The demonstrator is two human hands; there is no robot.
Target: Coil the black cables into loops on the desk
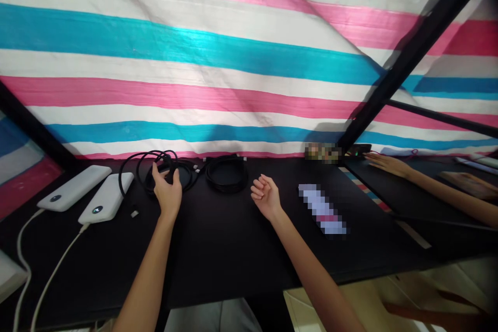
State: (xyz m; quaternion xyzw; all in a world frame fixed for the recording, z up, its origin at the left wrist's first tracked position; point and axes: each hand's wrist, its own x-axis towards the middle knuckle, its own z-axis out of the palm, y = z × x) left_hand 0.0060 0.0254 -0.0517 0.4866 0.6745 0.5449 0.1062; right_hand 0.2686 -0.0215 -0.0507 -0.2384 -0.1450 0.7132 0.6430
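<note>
My left hand [167, 191] hangs over a coiled black cable [167, 177], its fingers apart and their tips on the loops. A second black cable coil [226, 174] lies to the right of it, and the two coils almost meet. My right hand [266, 197] is loosely curled above the black table [218, 249], holding nothing. Its nearest neighbour is that second coil. Two white power banks [73, 188] [106, 198] lie to the left of my left hand, each trailing a white cable [52, 270].
A small white adapter [134, 213] lies near the power banks. To the right is a pixelated flat object [322, 208], and a pixelated item [322, 153] stands at the back. A co-worker's hand [385, 165] rests on a neighbouring table. A striped tarp [187, 93] and black frame bar [412, 57] rise behind.
</note>
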